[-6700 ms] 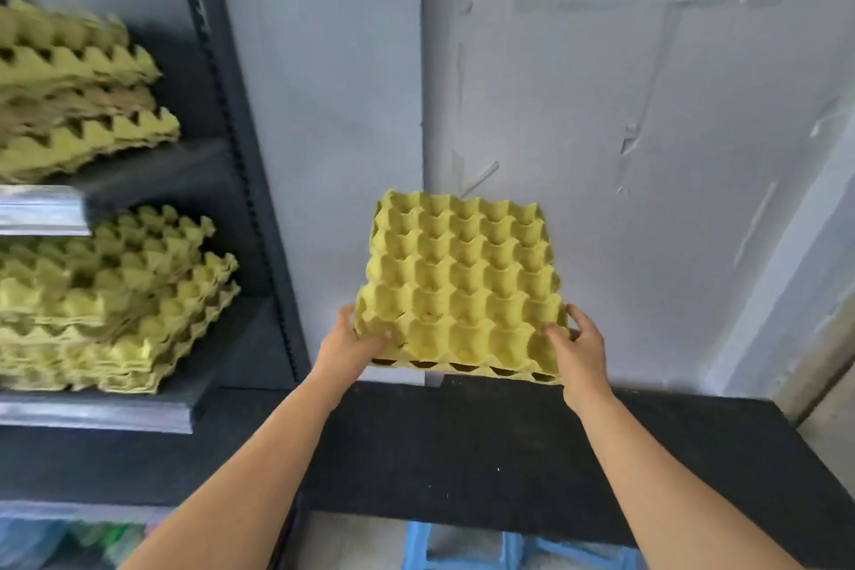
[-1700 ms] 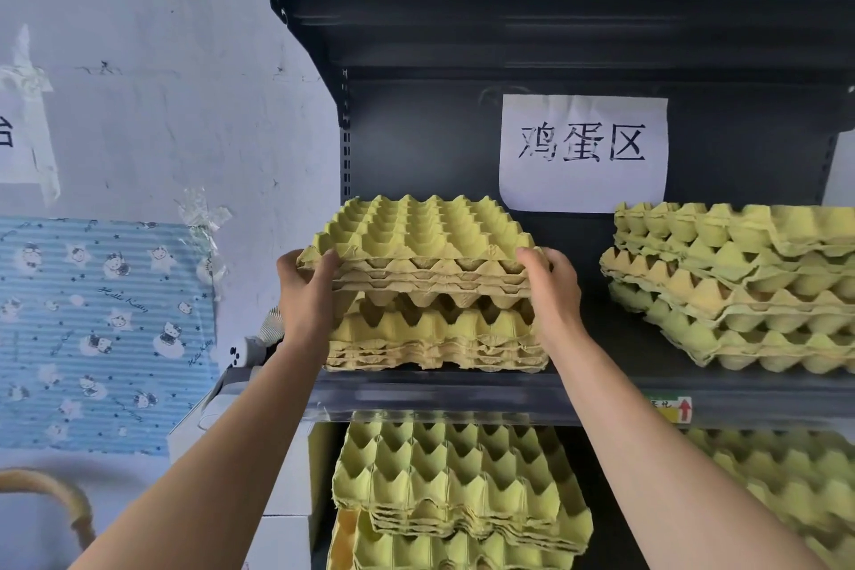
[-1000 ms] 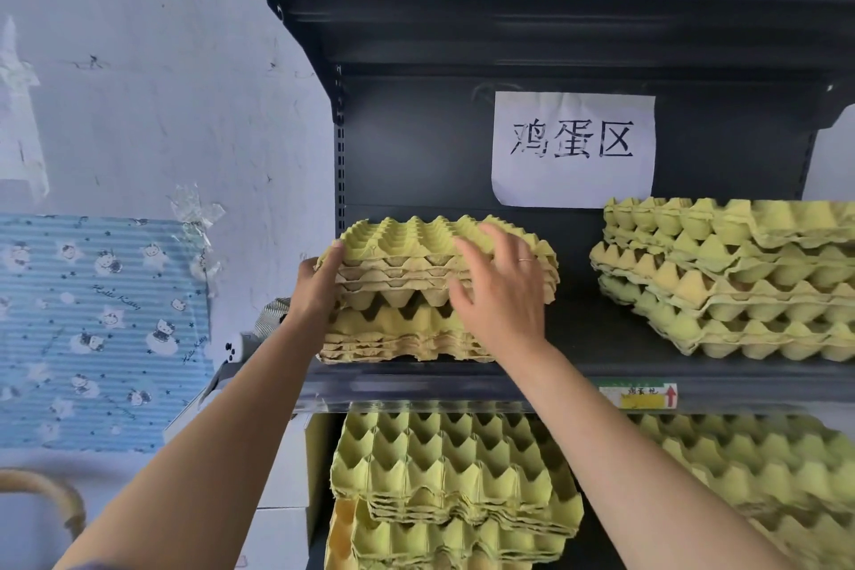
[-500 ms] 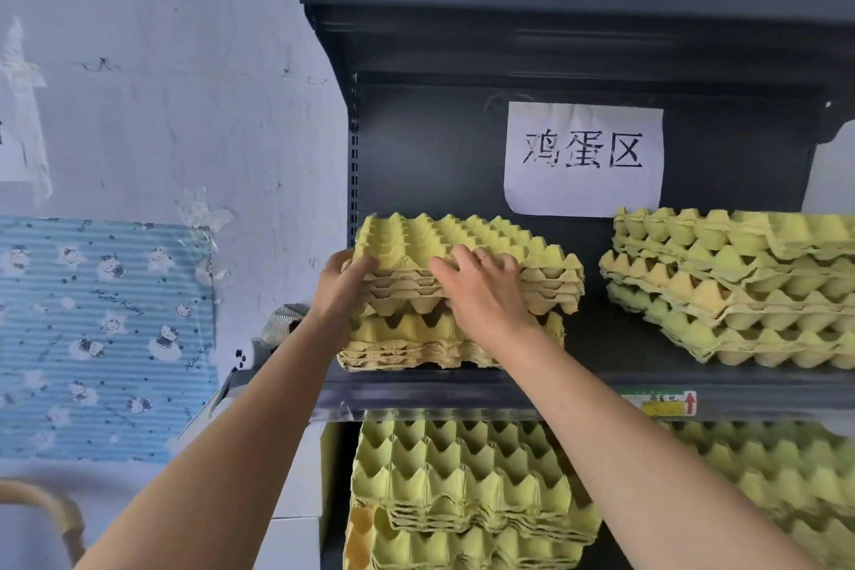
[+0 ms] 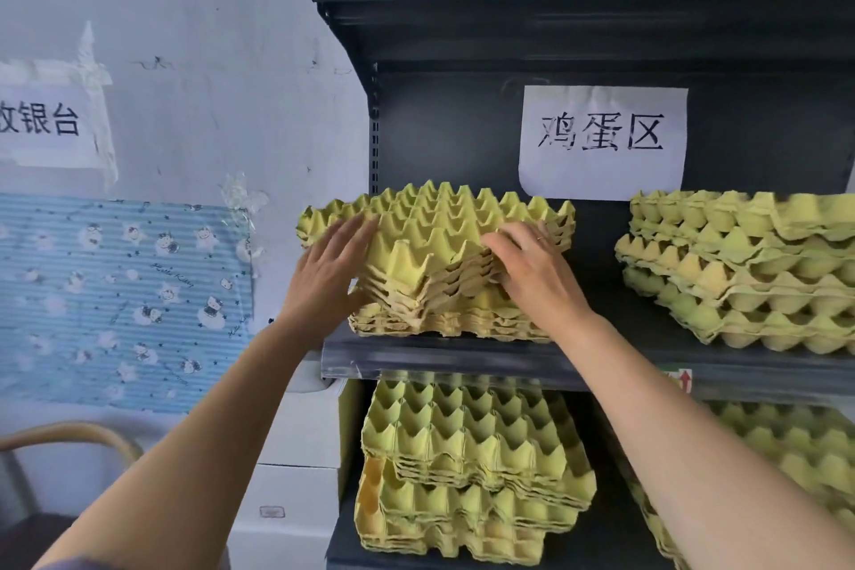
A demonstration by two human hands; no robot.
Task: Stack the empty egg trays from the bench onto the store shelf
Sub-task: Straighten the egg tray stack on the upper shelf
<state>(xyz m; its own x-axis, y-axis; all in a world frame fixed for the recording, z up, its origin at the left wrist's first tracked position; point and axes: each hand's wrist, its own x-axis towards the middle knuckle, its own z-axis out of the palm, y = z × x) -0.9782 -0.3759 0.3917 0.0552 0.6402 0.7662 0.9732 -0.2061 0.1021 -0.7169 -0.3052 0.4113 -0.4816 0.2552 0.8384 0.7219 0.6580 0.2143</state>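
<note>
— Since the frame half a second back, the top egg trays (image 5: 430, 241) have swung round. They sat square then; now one corner points at me, at frame centre. They lie on the lower stack (image 5: 444, 322) on the store shelf (image 5: 462, 361), overhanging it to the left.

— And your hands?

— My left hand (image 5: 324, 278) has opened up, its fingers straight and spread against the left edge of those trays. My right hand (image 5: 532, 273) has slid from the front middle to the front right edge. Its fingers lie close together and nearly straight over the peaks.

— What can't you make out?

— The right thumb is hidden under the hand, so I cannot tell whether it hooks beneath the trays. The layered edges blur together, so I cannot count the trays in the top bundle. The neighbouring stack (image 5: 740, 268) at the right is cut off by the frame edge. So is the paper sign (image 5: 41, 125) at the upper left. Below the shelf, the bottom stack (image 5: 472, 467) fades into shadow at its rear.
</note>
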